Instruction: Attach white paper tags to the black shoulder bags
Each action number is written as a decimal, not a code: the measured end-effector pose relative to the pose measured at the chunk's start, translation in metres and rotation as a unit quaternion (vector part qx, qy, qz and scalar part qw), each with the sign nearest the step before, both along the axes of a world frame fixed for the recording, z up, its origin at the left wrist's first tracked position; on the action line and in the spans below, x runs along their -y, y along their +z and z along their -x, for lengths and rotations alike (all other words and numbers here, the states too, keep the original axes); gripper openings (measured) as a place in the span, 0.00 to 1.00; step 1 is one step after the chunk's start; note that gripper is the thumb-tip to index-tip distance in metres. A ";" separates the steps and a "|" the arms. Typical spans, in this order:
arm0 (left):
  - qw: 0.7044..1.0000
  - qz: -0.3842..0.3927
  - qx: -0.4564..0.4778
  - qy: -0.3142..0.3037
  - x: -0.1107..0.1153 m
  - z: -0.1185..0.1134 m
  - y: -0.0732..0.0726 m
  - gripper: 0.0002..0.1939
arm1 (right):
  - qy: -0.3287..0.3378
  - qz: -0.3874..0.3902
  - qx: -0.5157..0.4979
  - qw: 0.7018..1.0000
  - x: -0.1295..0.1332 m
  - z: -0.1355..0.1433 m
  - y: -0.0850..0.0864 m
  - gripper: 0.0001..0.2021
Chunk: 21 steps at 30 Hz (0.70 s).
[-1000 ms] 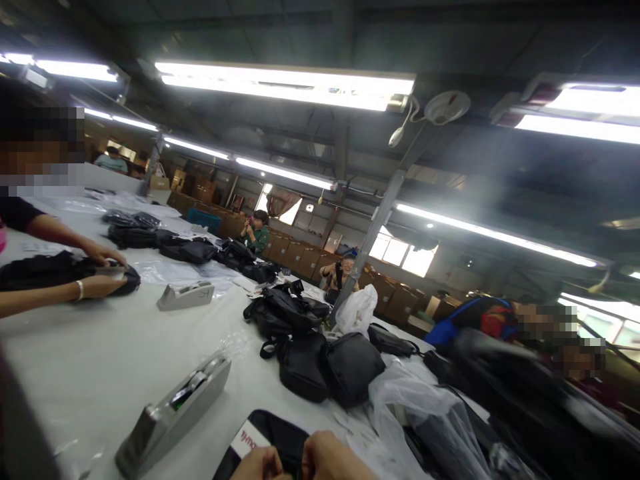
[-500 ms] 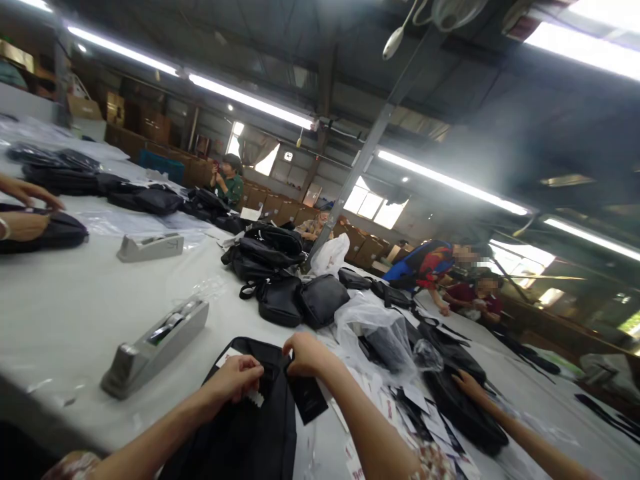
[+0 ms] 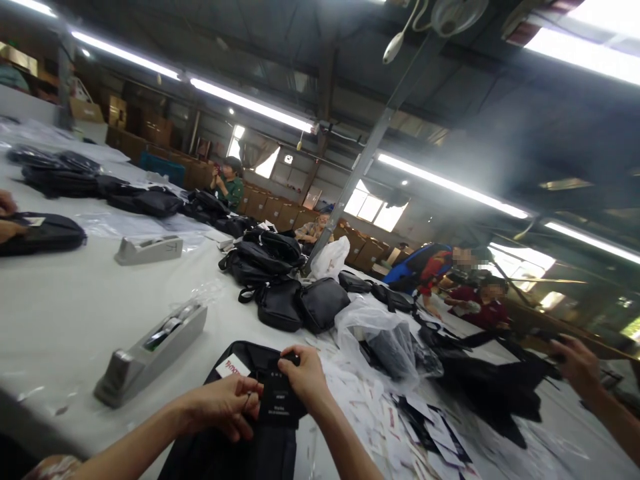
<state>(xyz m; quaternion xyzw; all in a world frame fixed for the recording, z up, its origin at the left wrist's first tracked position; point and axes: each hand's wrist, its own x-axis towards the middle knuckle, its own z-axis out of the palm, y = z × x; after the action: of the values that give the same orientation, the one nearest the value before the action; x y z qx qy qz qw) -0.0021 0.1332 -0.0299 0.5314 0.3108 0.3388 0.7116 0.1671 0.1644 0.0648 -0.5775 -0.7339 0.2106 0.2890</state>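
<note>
left hand and right hand both pinching a black tag over a black bag, at near edge of a long white table. white label on bag top. grey tape dispenser just left of bag, a second dispenser further up. pile of bags mid-table, plastic wrap and loose cards to the right. co-worker's hand at right edge, lifting a dark bag. warehouse room, strip lights overhead, cartons along far wall.

Matt black cloth bag, black paper hang tag, smooth grey plastic tape dispenser, glossy clear plastic wrap
</note>
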 end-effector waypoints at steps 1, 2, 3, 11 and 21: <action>1.000 -0.006 0.002 0.013 0.000 -0.005 -0.002 0.27 | -0.015 -0.008 -0.017 1.000 0.002 0.003 -0.006 0.12; 0.999 -0.012 -0.001 0.036 -0.001 -0.009 -0.005 0.27 | -0.028 -0.013 -0.038 0.999 0.005 0.006 -0.012 0.15; 0.998 -0.018 -0.005 0.067 -0.002 -0.014 -0.009 0.28 | -0.038 -0.011 -0.068 0.997 0.008 0.008 -0.019 0.19; 0.990 -0.017 -0.010 0.137 -0.002 -0.019 -0.026 0.25 | 0.077 0.117 -0.136 0.981 0.034 -0.007 -0.038 0.12; 0.988 0.002 0.144 0.062 0.024 -0.012 0.007 0.37 | -0.056 0.098 -0.366 0.924 0.036 0.013 -0.086 0.23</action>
<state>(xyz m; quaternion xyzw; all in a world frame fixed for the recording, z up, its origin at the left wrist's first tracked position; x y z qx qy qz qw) 0.0099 0.1090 -0.0230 0.4554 0.2383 0.4545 0.7275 0.1540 0.1282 -0.0212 -0.5257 -0.5195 0.4619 0.4904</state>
